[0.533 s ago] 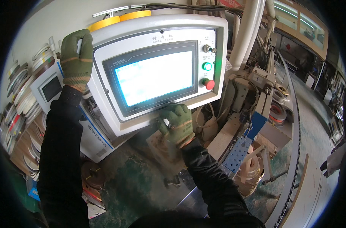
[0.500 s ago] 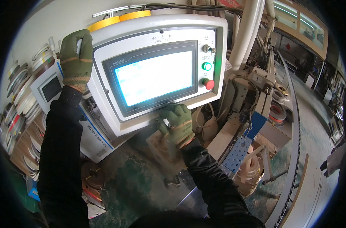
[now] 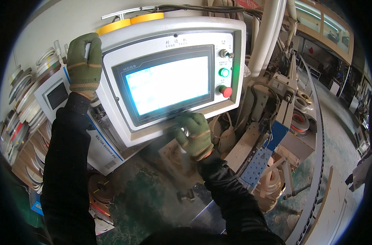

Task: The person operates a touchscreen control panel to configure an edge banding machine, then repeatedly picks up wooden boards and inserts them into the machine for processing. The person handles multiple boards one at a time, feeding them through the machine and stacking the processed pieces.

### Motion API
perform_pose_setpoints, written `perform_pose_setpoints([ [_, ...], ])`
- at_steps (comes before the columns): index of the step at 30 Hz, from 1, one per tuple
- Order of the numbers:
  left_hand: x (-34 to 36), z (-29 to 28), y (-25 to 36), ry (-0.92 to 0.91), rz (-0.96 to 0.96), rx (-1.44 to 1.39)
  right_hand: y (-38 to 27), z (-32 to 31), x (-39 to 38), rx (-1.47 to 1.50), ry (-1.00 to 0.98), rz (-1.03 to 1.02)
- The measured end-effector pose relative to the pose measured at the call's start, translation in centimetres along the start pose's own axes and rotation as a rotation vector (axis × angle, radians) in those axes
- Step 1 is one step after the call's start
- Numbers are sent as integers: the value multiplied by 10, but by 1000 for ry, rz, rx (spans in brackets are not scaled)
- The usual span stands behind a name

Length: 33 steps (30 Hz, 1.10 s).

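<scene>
A light grey control panel (image 3: 153,33) with a bright, washed-out touchscreen (image 3: 167,85) fills the upper middle. My left hand (image 3: 84,63), in a green knitted work glove, is closed around the panel's upper left edge. Under the panel's lower edge is my right hand (image 3: 197,136), gloved alike, thumb apart from the fingers. Its fingertips reach up toward the dark screen frame; whether they touch it is hard to see. Right of the screen are a key switch (image 3: 226,54), a lit green button (image 3: 223,72) and a red knob (image 3: 225,91).
Rolls of edge banding (image 3: 24,98) crowd a rack at the left, beside a white cabinet (image 3: 106,149) with a small display. Yellow discs (image 3: 147,17) sit behind the panel. A blue perforated machine part (image 3: 255,165) and a long rail (image 3: 318,143) lie to the right.
My right hand has shifted slightly to the right along the panel's lower edge. My left hand keeps its hold, and the whole view has moved a little.
</scene>
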<state>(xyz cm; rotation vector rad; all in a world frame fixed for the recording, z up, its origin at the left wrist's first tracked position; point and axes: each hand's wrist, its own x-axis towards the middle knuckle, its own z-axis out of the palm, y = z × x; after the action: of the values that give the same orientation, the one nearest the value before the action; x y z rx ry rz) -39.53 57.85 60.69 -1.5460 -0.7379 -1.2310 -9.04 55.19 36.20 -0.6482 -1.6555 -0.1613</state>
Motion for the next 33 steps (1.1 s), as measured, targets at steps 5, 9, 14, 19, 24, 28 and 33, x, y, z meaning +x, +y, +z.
perform_pose_setpoints([
  [5, -2, 0, -3, 3, 83, 74, 7, -9, 8, 118, 55, 144],
  [9, -2, 0, -4, -1, 53, 56, 16, -9, 11, 133, 28, 267],
  [14, -2, 0, 1, 5, -15, -9, 13, -3, 9, 121, -21, 221],
  [19, -1, 1, 4, 16, -104, -61, 1, 1, 10, 69, -93, 234],
  [24, -2, 0, -2, 7, 24, 9, 0, 0, 14, 75, -79, 132],
  [28, -2, 1, -6, 11, 107, 86, 2, 0, 16, 93, -55, 100],
  [33, -3, 2, -4, -3, 32, 63, 4, 0, 15, 88, 7, 256],
])
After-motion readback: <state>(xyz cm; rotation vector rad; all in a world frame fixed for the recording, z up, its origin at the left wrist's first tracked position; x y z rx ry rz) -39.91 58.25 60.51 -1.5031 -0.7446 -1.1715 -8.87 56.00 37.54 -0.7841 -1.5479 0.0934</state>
